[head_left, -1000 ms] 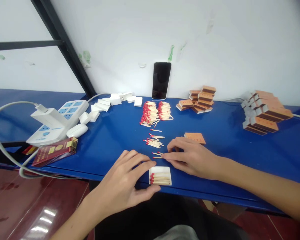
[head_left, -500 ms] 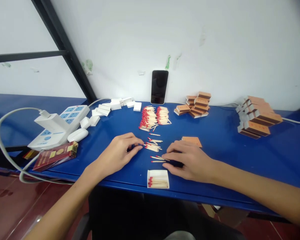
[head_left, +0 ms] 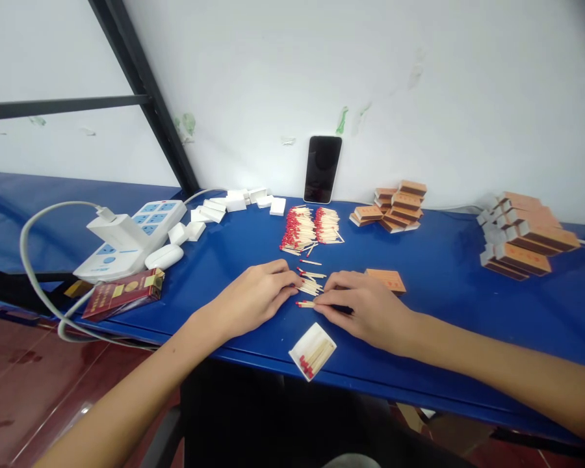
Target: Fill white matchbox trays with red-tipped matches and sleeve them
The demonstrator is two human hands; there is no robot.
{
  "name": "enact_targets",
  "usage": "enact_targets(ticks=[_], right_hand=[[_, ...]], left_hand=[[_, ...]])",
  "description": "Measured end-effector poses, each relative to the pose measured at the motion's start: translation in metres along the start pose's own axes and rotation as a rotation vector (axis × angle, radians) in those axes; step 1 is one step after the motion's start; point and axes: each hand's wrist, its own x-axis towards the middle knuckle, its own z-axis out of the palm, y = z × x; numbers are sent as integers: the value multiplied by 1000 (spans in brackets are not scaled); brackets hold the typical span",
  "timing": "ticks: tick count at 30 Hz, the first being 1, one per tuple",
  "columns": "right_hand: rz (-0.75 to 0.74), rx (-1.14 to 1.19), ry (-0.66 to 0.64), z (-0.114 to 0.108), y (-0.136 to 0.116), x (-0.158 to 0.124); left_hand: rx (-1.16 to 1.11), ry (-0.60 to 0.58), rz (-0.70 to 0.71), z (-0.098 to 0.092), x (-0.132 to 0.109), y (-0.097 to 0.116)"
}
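Observation:
My left hand lies on the blue table, its curled fingertips touching a small heap of loose red-tipped matches. My right hand rests opposite, fingers pinched together at the same heap. A white matchbox tray with several matches in it sits askew at the table's front edge, just below both hands. An orange matchbox sleeve lies right behind my right hand. Two larger bundles of matches lie further back.
A black phone leans on the wall. Stacks of orange matchboxes stand behind, and more matchboxes at the right. White empty trays, a power strip with cable, a white case and a red packet lie left.
My left hand left the white tray and moved up to the loose matches. The tray has turned askew at the table edge. My right hand stayed at the heap.

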Motion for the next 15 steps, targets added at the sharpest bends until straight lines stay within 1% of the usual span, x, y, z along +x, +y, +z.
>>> enact_targets(ticks=[2,5,7,10,12,15], right_hand=[[9,4,-67,-5,-2,1],[24,-12,-254,-21,-6,2],[37,-57,-380,-32,-9,1],[43,-168,-489,-42,-10,-1],[52,-264,-523,-43,-9,-3],[43,-425,-559,-41,-7,-4]], left_hand=[[20,-28,-1,-2,2,2],[93,-102,-7,-6,7,6],[176,-163,4,-10,11,8],[286,-254,47,-18,10,12],[258,-295,64,-25,5,19],[47,-279,46,-35,-12,41]])
